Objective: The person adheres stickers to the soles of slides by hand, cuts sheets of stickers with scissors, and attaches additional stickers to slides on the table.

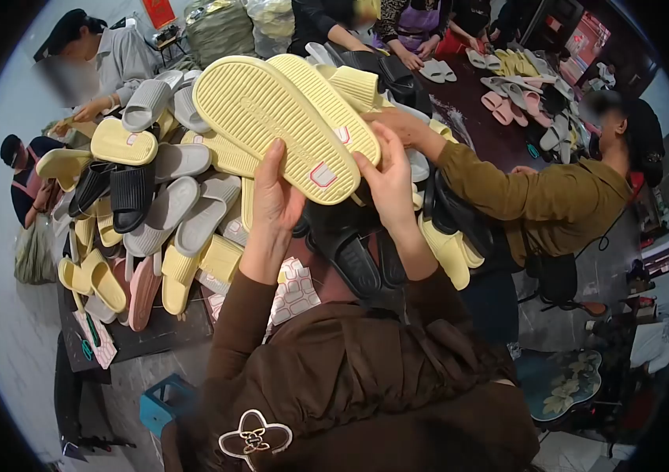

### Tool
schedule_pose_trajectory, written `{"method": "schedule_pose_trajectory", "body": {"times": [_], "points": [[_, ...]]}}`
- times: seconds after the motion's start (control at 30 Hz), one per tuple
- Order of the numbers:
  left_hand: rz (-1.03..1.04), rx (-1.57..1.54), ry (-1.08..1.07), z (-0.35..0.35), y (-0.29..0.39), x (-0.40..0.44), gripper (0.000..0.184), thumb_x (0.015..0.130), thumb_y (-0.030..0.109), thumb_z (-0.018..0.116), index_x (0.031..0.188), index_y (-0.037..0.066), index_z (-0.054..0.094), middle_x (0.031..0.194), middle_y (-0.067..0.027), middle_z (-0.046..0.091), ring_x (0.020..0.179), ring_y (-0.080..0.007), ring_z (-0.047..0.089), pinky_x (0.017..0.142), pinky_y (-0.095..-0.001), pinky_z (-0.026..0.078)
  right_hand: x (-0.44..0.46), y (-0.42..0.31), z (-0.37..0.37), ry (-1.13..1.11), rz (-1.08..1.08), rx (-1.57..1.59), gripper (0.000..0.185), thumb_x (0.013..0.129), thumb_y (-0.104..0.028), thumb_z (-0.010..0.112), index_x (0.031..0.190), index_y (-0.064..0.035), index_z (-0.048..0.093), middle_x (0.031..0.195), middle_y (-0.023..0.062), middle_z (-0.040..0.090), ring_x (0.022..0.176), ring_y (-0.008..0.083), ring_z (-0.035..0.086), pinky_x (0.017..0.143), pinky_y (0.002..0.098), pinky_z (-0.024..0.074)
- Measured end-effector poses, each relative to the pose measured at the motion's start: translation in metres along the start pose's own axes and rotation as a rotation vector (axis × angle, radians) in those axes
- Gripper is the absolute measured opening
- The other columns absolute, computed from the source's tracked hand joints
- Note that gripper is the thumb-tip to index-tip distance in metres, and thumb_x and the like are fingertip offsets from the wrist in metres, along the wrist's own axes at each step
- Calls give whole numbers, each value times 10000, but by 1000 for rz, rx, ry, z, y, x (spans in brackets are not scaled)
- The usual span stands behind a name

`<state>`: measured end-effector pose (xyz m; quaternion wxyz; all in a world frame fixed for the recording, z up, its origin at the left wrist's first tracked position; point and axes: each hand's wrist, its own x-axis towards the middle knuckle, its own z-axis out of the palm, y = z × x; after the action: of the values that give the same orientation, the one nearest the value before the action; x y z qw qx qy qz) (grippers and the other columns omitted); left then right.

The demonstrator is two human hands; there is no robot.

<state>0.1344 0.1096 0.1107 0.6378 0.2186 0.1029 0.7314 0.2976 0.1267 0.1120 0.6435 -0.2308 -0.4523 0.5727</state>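
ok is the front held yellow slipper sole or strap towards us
Sole: the front yellow slipper shows its ribbed bottom and red-edged sticker.

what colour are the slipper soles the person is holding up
The ridged slipper soles are pale yellow, shown best in the head view.

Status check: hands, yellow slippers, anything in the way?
Left hand and right hand holding two yellow slippers, soles toward camera. Co-worker's hand just beyond right hand; contact unclear.
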Motion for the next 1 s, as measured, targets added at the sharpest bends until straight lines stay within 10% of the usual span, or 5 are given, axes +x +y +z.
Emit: {"method": "schedule_pose_trajectory", "body": {"times": [0.1, 0.23, 0.77, 1.0], "points": [[149, 169, 93, 7, -3, -3, 430, 941, 182, 629, 1279, -49, 498, 1239, -125, 597, 1129, -208, 586, 972, -338, 485, -7, -11, 2, 142, -800, -1197, 315, 786, 11, 711, 1087, -15, 625, 1029, 103, 614, 941, 253, 589, 855, 330, 463], [277, 237, 196, 7, -12, -7, 350, 951, 155, 614, 1210, -68, 541, 1165, -120, 619, 1023, -178, 617, 903, -320, 510, -20, -3, 21, -172, -768, -1066, 220, 727, 3, 736, 941, -30, 692, 932, 105, 611, 845, 290, 573, 781, 364, 454], [382, 557, 180, 7, -7, -54, 226, 984, 115, 549, 1109, -72, 568, 1059, -125, 632, 900, -169, 634, 774, -293, 536, -25, 3, 22, -246, -403, -737, 220, 693, -95, 796, 855, -36, 659, 824, 68, 620, 767, 221, 579, 710, 342, 441], [381, 547, 156, 7, -2, -63, 240, 985, 119, 542, 1127, -73, 570, 1081, -127, 632, 919, -177, 635, 789, -304, 538, -40, 10, 24, -113, -617, -686, 196, 700, -39, 785, 871, -22, 690, 818, 73, 620, 733, 213, 589, 645, 314, 457]]}}
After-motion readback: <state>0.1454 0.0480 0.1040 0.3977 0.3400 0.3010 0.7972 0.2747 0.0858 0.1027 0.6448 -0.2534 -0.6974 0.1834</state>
